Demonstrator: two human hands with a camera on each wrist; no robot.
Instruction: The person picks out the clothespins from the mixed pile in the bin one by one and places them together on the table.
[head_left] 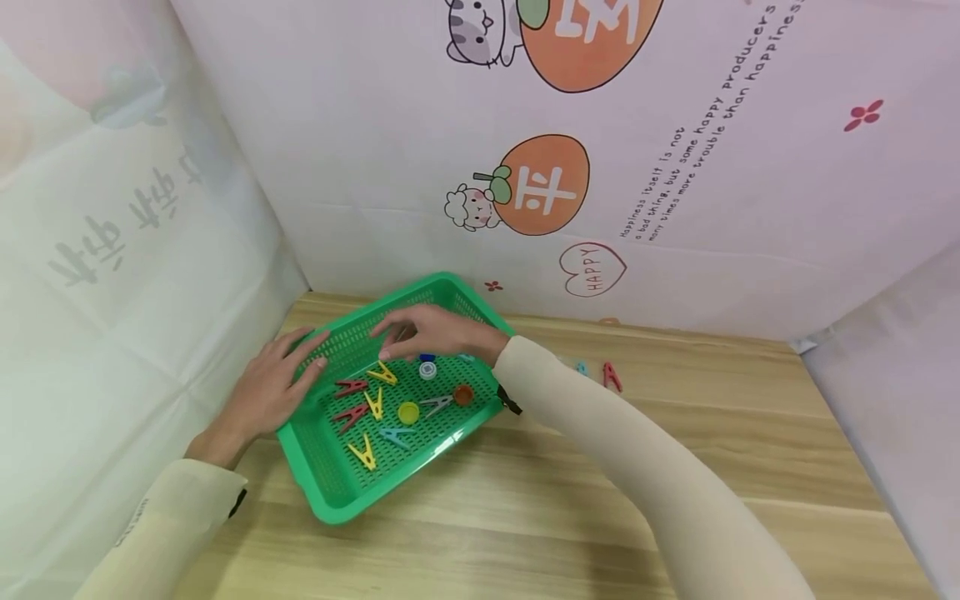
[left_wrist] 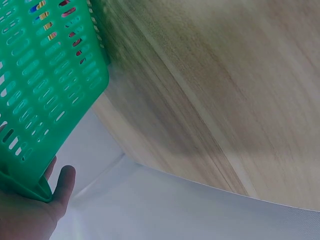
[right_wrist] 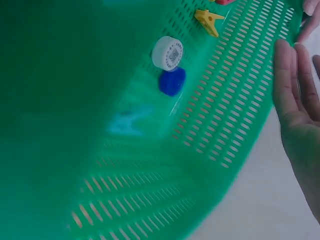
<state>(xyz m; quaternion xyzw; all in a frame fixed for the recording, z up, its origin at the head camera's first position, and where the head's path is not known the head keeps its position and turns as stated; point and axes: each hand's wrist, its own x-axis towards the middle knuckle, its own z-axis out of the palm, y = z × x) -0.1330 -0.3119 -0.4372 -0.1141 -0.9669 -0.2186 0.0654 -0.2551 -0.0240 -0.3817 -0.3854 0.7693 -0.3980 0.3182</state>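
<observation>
A green plastic basket (head_left: 441,446) with perforated sides stands on the wooden table. My left hand (head_left: 262,392) rests on its left end, fingers extended over the rim; in the left wrist view the thumb (left_wrist: 65,187) sticks out past the rim. Over the basket's far side hovers my right hand (head_left: 427,331), fingers loosely bent and nothing between them. Below it lie a white bottle cap (right_wrist: 167,53) and a blue cap (right_wrist: 172,81). Yellow clothespins (head_left: 364,452), red clothespins (head_left: 351,417), a blue one (head_left: 396,437) and a grey one (head_left: 437,405) are scattered across the basket's floor.
A yellow cap (head_left: 408,412) and an orange-brown cap (head_left: 463,394) also lie in the basket. Right of it, on the table (head_left: 540,517), are a red clothespin (head_left: 612,377) and a small light blue piece (head_left: 582,367). A printed wall covering (head_left: 390,242) rises behind.
</observation>
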